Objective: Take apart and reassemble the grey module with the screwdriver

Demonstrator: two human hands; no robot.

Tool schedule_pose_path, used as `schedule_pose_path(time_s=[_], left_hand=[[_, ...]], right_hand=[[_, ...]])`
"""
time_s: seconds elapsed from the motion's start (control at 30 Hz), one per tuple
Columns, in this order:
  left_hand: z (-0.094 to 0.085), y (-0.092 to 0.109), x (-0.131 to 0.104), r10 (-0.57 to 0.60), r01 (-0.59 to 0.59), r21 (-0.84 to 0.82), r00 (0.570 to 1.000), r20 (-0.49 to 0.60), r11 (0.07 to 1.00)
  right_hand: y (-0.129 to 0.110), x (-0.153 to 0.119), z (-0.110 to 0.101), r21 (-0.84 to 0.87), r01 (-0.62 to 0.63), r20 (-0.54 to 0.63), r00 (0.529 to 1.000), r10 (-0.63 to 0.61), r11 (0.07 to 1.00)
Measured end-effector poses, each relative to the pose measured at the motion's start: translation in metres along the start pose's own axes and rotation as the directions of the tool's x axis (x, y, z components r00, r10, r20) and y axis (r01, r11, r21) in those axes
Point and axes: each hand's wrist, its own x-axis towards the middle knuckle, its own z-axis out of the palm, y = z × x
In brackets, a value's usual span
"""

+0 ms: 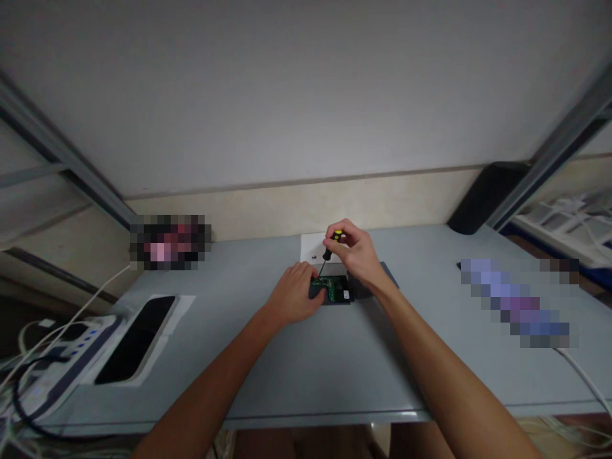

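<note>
A small dark device with an exposed green circuit board (338, 290) lies on the desk in front of me. My left hand (294, 294) is closed around its left end, thumb on the near side and fingers across the far side. My right hand (356, 252) grips a screwdriver (327, 255) with a yellow and black handle. The shaft slants down to the left, its tip at the board's far left part, close to my left fingers. Behind the device is a white sheet of paper (310, 245), with tiny dark pieces (314, 257) on it that look like screws. A dark grey flat piece (389, 275) shows partly beneath my right wrist.
On the left of the grey desk (287, 376) are a black-screened phone (138, 341) and a white power strip (79, 363) with cables. A black rounded object (488, 197) leans at the back right. Pixelated items stand at both sides; a wall closes the back.
</note>
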Motion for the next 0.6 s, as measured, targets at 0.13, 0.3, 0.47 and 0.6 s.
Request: schedule_pose_path(time_s=[0.13, 0.3, 0.47, 0.6], left_hand=[[0.0026, 0.0012, -0.0014, -0.014, 0.014, 0.036, 1.000, -0.013, 0.999], [0.0050, 0.0000, -0.0021, -0.018, 0.019, 0.037, 1.000, -0.017, 0.999], [0.0051, -0.0023, -0.0026, -0.015, 0.016, 0.008, 1.000, -0.014, 1.000], [0.0040, -0.0025, -0.0024, -0.011, 0.011, 0.004, 1.000, 0.003, 1.000]], right_hand=[[-0.0003, 0.0005, -0.0009, 0.051, -0.002, 0.060, 0.998, -0.001, 0.999], [-0.0015, -0.0012, 0.0001, 0.052, -0.023, 0.066, 0.998, 0.020, 0.998], [-0.0044, -0.0012, 0.0000, -0.064, 0.014, 0.007, 1.000, -0.013, 0.998], [-0.0094, -0.0021, -0.0003, 0.049, -0.019, 0.105, 0.994, 0.014, 0.999]])
